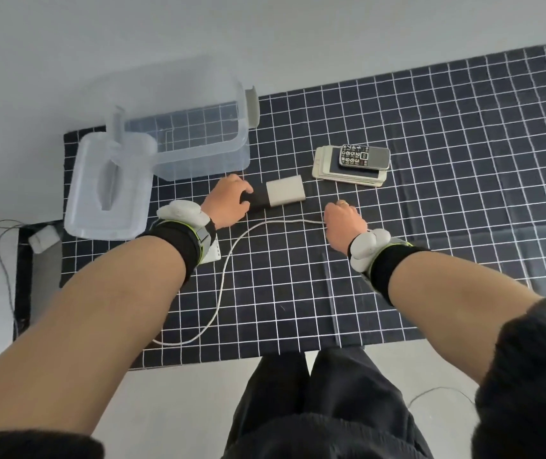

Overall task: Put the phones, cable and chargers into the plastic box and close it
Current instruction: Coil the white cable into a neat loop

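Fingers of the left hand (pixel 228 202) curl round one black charger (pixel 254 200) beside one white charger (pixel 285 191), while the right hand (pixel 342 223) pinches the single cable (pixel 228 270) near one stack of phones (pixel 352 165).

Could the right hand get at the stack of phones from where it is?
Probably yes: the right hand, pinching the white cable, lies just short of the stack of phones, with only bare checked cloth between.

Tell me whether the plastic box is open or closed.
Open. The plastic box has no cover on it; its lid lies beside it on the checked cloth.
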